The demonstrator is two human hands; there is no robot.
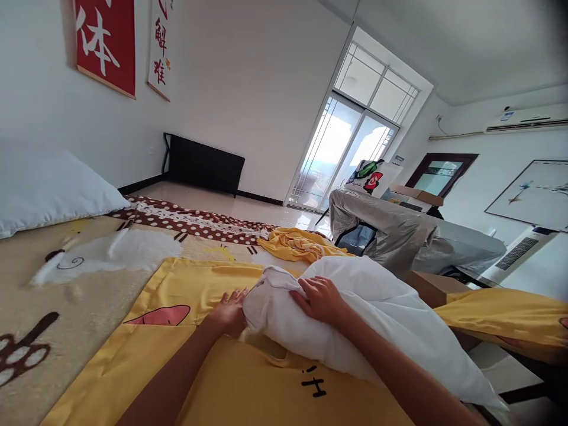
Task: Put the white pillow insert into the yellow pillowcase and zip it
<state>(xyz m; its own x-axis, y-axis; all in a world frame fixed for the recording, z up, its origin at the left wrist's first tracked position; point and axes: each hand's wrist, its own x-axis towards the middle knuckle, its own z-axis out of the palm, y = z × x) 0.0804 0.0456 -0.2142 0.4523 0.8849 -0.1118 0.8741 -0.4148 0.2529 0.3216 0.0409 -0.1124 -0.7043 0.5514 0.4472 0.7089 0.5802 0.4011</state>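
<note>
A white pillow (368, 296) lies at an angle on a yellow pillowcase (213, 378) printed with a pink shape and "Hi" lettering. My right hand (323, 300) grips the pillow's top near its narrow end, the thumb and fingers pressed into the fabric. Just left of that end, my left hand (231, 310) lies on the yellow cloth with its fingers stretched out. Its palm side is hidden. The pillow's narrow end rests at an opening in the case, where a fold of cloth shows below it.
Beneath is a beige patterned blanket (110, 242) with a brown dotted border (195, 222). Another white pillow (53, 183) lies at left. Crumpled yellow cloth (297, 244) sits behind, more yellow fabric (510, 316) at right. A grey-covered table (399, 228) holding boxes stands beyond.
</note>
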